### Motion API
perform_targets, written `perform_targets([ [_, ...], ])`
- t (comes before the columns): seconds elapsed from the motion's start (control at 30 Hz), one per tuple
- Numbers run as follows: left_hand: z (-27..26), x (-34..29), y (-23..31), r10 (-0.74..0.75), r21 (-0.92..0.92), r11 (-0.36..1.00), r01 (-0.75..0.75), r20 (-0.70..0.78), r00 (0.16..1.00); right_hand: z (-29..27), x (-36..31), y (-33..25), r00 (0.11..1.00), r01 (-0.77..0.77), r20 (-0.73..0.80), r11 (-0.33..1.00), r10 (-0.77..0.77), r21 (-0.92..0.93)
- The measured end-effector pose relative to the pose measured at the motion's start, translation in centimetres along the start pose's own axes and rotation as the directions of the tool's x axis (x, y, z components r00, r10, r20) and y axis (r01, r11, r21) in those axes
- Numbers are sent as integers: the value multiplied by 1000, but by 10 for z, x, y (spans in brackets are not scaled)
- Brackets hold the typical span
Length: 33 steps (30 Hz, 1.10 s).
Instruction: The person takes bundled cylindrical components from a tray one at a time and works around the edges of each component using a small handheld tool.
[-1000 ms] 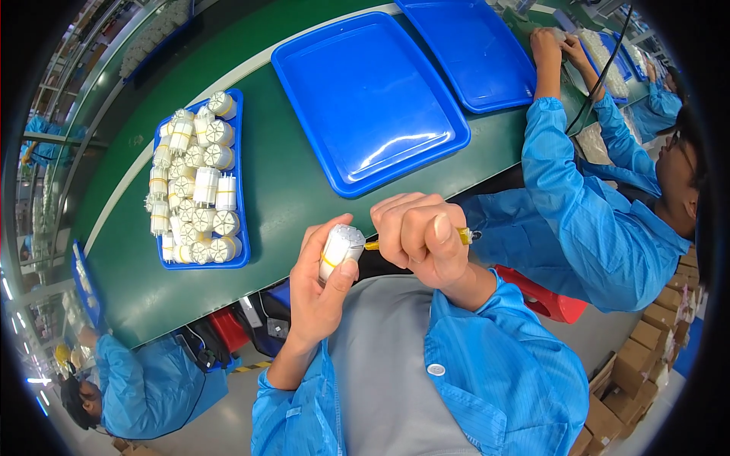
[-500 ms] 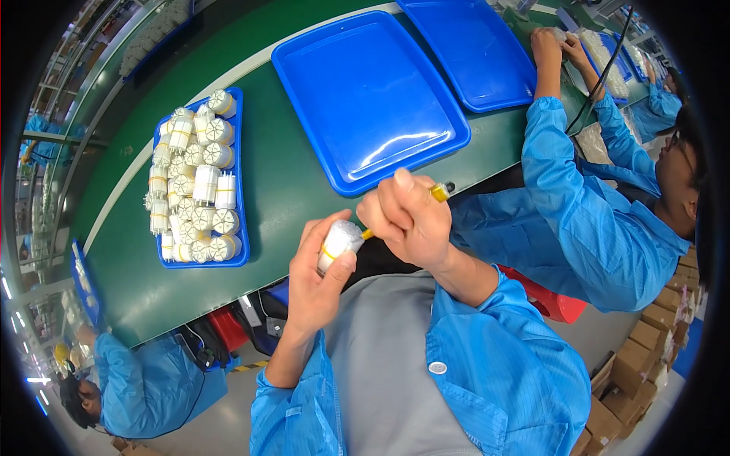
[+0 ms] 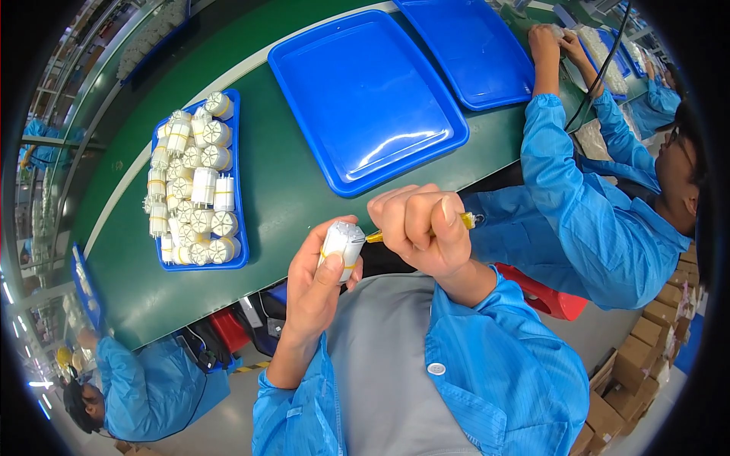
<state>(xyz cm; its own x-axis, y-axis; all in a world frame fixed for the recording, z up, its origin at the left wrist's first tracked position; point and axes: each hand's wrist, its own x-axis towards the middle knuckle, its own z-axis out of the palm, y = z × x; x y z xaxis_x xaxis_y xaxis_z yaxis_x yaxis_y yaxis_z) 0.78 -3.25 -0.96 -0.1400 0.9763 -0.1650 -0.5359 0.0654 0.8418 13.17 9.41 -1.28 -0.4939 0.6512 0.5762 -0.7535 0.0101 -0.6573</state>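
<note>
My left hand [image 3: 313,285] is closed round a short white cylinder [image 3: 341,249] with a yellow band about it. The cylinder's pale, segmented end faces up and away from me. In the fist of my right hand [image 3: 422,230] is a slim yellow-handled tool [image 3: 469,221]; its handle end sticks out on the right. On the other side, the tool's thin, greyish tip reaches the upper right rim of the cylinder. Fingers hide most of the handle, so its exact kind does not show.
A blue tray [image 3: 242,220] on the green table [image 3: 277,190] holds many similar white cylinders. A large blue tray [image 3: 365,99] lies ahead, with another blue tray [image 3: 475,57] beside it. Co-workers in blue sit at right [image 3: 578,205] and lower left [image 3: 152,387]. Cardboard boxes [image 3: 635,365] stand at right.
The cylinder has been turned in my left hand and stands more upright. My right hand has shifted slightly right and down, and the tool now lies closer to level.
</note>
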Motion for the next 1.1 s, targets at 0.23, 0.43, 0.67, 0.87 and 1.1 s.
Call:
perform_targets([
  [0.23,-2,-3,0,-19,159,987,22,-20,1000,2,2,-5,992,-62,96,988,76,-141],
  [0.43,-5,5,0,-60,5,998,59,17,998,1,6,3,966,-241,-38,945,256,221],
  [0.67,1,2,-2,-26,-206,978,12,-68,997,-10,-6,3,992,-54,-100,966,81,252],
  [0.87,1,-1,-2,21,-47,999,-23,-43,999,-3,-7,3,998,-1,-54,988,9,153],
  [1.1,3,-4,-1,-13,39,999,15,-38,999,2,-4,1,1000,4,7,1000,-5,21],
])
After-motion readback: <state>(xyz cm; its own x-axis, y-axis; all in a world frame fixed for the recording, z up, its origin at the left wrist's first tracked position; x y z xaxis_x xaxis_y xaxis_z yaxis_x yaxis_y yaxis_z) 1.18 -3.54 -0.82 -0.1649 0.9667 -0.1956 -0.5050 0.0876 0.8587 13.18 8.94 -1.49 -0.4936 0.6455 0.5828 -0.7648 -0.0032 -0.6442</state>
